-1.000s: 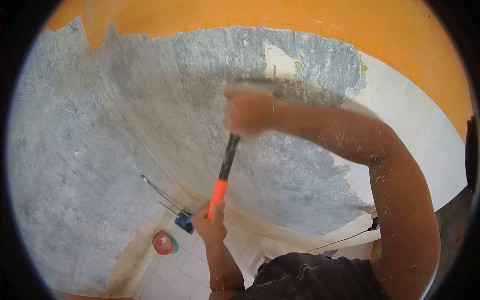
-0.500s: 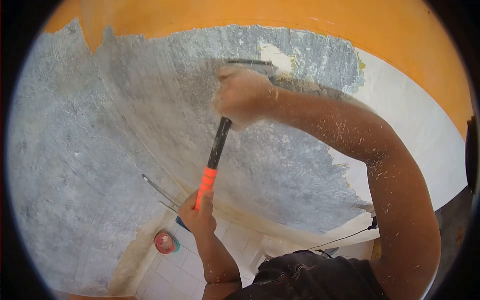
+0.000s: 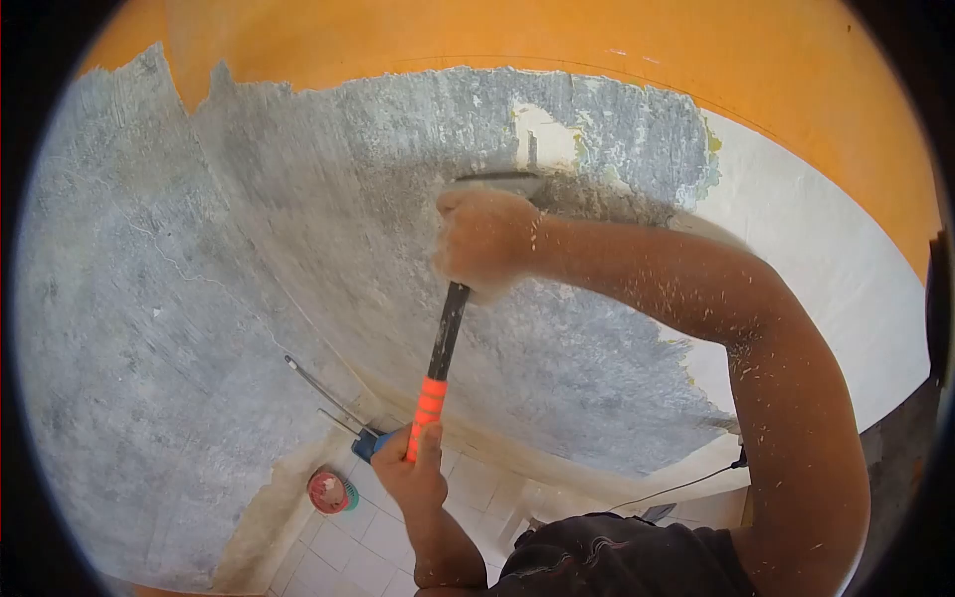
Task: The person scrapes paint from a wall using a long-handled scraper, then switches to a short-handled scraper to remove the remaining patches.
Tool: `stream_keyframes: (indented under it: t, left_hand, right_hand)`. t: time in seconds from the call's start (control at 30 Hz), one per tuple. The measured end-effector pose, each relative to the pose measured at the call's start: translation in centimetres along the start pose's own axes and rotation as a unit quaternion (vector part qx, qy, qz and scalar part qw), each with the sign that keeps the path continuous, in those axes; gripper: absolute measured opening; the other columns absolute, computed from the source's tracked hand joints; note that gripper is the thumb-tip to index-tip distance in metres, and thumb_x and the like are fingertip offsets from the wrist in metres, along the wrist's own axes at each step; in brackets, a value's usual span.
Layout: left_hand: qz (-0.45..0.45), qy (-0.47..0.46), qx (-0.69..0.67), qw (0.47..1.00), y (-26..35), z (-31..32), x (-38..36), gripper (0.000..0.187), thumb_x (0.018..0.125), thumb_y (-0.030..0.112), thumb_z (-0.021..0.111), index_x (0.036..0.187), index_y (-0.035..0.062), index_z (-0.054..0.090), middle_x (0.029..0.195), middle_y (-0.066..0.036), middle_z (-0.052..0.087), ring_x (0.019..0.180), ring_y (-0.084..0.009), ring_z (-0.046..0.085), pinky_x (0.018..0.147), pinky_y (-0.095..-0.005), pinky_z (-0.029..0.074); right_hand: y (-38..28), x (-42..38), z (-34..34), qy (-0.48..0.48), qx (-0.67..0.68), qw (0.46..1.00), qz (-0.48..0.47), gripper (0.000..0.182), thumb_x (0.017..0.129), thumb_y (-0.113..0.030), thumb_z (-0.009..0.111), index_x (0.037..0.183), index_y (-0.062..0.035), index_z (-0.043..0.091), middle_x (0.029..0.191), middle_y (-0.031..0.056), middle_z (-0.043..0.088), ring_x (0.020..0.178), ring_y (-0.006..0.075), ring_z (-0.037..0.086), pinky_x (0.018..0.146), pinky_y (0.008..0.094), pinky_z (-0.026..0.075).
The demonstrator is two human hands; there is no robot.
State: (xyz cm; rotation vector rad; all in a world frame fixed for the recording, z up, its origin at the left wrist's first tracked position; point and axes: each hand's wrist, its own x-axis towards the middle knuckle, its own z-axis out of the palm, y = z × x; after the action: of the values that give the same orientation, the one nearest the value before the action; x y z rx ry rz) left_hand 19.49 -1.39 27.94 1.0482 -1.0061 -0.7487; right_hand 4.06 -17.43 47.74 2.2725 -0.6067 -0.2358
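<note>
Both hands gripped a stiff, likely light scraper (image 3: 445,338) at frame centre: right hand (image 3: 484,242) near the blade, left hand (image 3: 416,473) closed on the orange grip.

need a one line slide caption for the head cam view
Both hands grip a long-handled scraper, right hand high, left hand low, against a grey stripped wall.

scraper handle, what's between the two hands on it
In the head view, only the bare black shaft of the scraper handle runs between the right hand and left hand, turning orange just above the left hand.
</note>
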Motion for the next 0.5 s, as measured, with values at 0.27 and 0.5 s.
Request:
stream_keyframes:
  t: [0.27, 0.5]
  left_hand:
    - [0.026, 0.027, 0.040, 0.998, 1.7, 0.2, 0.0, 0.026, 0.082, 0.014, 0.069, 0.066, -0.0033, 0.057, 0.056, 0.006, 0.040, 0.055, -0.0033, 0.033, 0.048, -0.0221, 0.026]
    - [0.036, 0.018, 0.062, 0.997, 1.8, 0.9, 1.4, 0.023, 0.082, 0.013, 0.068, 0.069, -0.0040, 0.059, 0.058, 0.005, 0.042, 0.055, -0.0035, 0.035, 0.049, -0.0215, 0.028]
  right_hand:
    - [0.0, -0.1, -0.2, 0.075, 0.047, 0.996, 0.010, 0.019, 0.052, -0.033, 0.069, 0.061, -0.0191, 0.059, 0.064, -0.0018, 0.061, 0.068, 0.0179, 0.059, 0.082, 0.0295, 0.041]
    - [1.6, 0.5, -0.1, 0.102, 0.013, 0.995, -0.017, 0.013, 0.056, -0.029, 0.066, 0.062, -0.0194, 0.060, 0.061, -0.0033, 0.059, 0.063, 0.0156, 0.057, 0.080, 0.0275, 0.042]
